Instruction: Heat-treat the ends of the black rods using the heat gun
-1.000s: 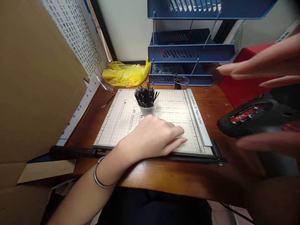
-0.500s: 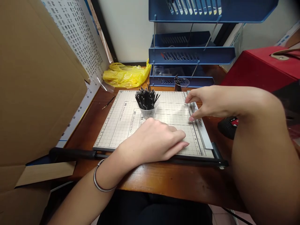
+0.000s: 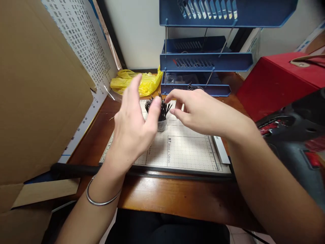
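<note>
A clear plastic cup (image 3: 162,126) packed with thin black wire pieces (image 3: 164,112) stands on the cream paper cutter board (image 3: 188,149). Raised at the cup's left is my left hand (image 3: 134,125), its fingers stretched and its thumb apart, partly covering the wires. At the other side, my right hand (image 3: 198,110) has thumb and index finger apart, with the tips close to the wires; whether they touch cannot be made out. Behind it, a second cup (image 3: 199,88) with several black wires (image 3: 190,86) is mostly hidden.
Blue stacked trays (image 3: 205,62) and a yellow plastic bag (image 3: 149,83) are at the back. A red box (image 3: 264,81) and a black-and-red tool (image 3: 291,118) lie at the right. Cardboard (image 3: 38,84) walls the left. The cutter's black handle (image 3: 73,168) runs along the front.
My left hand has lifted from the board and moved left, opening beside the cup. My right hand has moved left from the board's right edge to the wires.
</note>
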The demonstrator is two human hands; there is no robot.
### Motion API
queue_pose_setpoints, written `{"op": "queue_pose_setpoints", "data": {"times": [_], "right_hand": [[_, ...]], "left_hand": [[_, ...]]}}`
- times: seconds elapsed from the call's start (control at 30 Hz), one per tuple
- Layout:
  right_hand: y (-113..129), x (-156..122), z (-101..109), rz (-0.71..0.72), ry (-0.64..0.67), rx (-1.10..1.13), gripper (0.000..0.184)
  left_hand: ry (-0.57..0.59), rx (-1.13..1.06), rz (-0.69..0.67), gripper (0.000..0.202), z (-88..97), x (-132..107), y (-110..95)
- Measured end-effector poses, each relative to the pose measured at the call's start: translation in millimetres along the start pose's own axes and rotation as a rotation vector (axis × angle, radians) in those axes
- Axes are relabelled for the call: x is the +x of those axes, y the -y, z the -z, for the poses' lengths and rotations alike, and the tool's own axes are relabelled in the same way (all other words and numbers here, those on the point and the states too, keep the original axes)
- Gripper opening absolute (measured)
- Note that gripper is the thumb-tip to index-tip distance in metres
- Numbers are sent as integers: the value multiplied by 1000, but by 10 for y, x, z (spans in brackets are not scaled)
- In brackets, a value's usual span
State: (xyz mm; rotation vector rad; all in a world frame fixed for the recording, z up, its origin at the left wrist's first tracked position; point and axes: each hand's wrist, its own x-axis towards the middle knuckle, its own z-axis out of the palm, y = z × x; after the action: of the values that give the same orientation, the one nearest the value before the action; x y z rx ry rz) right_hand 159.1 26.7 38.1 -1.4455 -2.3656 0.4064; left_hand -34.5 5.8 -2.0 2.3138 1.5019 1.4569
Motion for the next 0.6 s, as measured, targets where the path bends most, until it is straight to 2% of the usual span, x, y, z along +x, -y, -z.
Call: {"op": "queue_pose_setpoints", "data": {"times": [0.1,0.17,0.27,0.4,0.6], "right_hand": [[-47,21,-26,-35,7,12,39],[-83,26,-16,-54,-13,28,42],[-134,25,23,-70,-7,35,43],[-141,-3,121,-91,41,53,42],[-12,-95,295,-64,129,116,29]], "left_hand": [[189,-25,-25,83,-76,-12,87],[239,-7,-52,93,-105,-25,108],[219,18,-52,86,-136,-26,114],[188,-59,-90,75,-150,-8,79],[184,-134,-160,78,-147,-29,-46]]}}
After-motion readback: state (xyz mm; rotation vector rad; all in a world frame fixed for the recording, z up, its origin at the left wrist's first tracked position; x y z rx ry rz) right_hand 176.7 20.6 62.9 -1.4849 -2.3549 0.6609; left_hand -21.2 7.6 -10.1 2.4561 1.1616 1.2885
